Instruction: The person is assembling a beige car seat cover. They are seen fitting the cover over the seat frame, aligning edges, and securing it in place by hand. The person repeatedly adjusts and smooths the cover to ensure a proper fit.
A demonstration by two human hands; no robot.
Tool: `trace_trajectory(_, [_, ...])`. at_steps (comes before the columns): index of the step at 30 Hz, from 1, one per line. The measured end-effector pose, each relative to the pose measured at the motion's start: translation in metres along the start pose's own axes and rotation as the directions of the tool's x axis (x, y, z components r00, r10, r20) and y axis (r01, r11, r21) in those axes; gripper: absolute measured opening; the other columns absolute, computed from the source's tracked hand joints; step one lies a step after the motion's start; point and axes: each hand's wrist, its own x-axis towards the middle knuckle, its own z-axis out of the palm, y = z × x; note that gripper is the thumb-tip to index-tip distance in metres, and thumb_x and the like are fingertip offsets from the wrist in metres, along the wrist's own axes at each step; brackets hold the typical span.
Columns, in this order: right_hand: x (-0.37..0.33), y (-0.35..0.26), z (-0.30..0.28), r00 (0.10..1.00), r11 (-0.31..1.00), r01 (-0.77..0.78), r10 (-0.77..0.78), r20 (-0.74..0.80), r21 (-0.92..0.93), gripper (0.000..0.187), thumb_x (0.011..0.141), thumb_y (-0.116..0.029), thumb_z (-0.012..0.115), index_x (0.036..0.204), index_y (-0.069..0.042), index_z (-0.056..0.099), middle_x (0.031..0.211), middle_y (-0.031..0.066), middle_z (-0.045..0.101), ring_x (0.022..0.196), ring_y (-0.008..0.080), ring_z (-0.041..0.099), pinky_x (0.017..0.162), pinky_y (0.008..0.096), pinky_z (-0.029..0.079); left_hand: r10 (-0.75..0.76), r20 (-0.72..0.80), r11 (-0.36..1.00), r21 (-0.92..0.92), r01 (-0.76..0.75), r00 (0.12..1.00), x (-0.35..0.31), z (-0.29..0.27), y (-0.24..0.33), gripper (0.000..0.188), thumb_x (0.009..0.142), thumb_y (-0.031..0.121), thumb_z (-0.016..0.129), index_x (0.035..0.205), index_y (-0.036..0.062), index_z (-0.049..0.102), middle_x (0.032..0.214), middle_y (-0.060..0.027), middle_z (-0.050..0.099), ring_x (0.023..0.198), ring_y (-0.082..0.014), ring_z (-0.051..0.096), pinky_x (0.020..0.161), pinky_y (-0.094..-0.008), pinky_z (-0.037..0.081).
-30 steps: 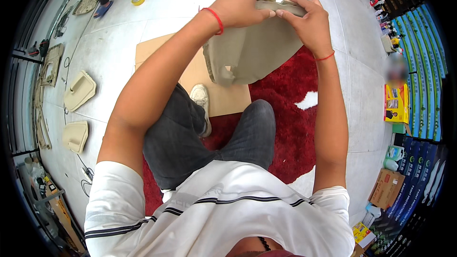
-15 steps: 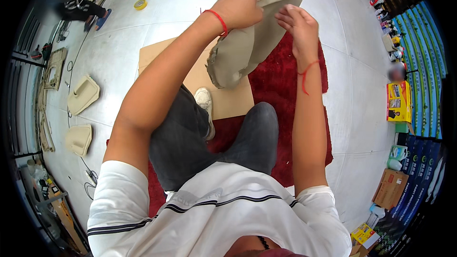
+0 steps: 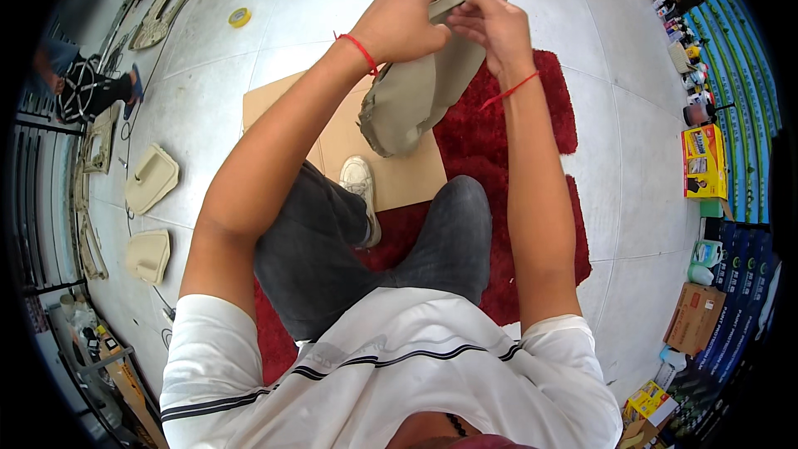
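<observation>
A grey-beige moulded trim panel is held up on edge ahead of me, tilted, above a cardboard sheet and a red mat. My left hand is closed over its upper edge, with the thumb on the face towards me. My right hand is at the panel's upper right part, its fingers bent and drawn together close to the rim. Whatever those fingertips hold, if anything, is too small to make out. Ragged bits show along the panel's edges.
Flattened cardboard lies on the red mat by my shoe. Two beige panels and yellow tape rest on the floor to the left. Boxes and bottles line the right side. A person's foot shows far left.
My right hand has moved left along the panel's rim, nearer my left hand. The panel's top has shifted slightly left and is tilted a little differently. The view has turned slightly.
</observation>
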Motion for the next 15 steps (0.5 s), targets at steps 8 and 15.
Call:
trace_trajectory(8, [-0.019, 0.003, 0.013, 0.999, 0.99, -0.046, 0.05, -0.022, 0.133, 0.024, 0.091, -0.02, 0.071, 0.088, 0.004, 0.067, 0.087, 0.0098, 0.07, 0.078, 0.02, 0.071, 0.072, 0.029, 0.056, 0.093, -0.027, 0.995, -0.031, -0.094, 0.995, 0.003, 0.004, -0.006, 0.035, 0.075, 0.017, 0.068, 0.101, -0.0056, 0.066, 0.097, -0.0273, 0.069, 0.089, -0.0427, 0.066, 0.083, -0.0465, 0.052])
trace_trajectory(15, [-0.031, 0.017, 0.032, 0.994, 0.995, -0.101, 0.099, 0.044, 0.024, 0.025, 0.087, -0.02, 0.071, 0.072, 0.0, 0.067, 0.073, 0.0005, 0.062, 0.068, 0.01, 0.058, 0.068, 0.0295, 0.056, 0.08, 0.023, 0.994, 0.072, -0.081, 0.997, 0.004, -0.001, 0.001, 0.036, 0.074, 0.018, 0.07, 0.102, -0.0058, 0.066, 0.096, -0.0264, 0.069, 0.091, -0.0431, 0.065, 0.084, -0.0464, 0.052])
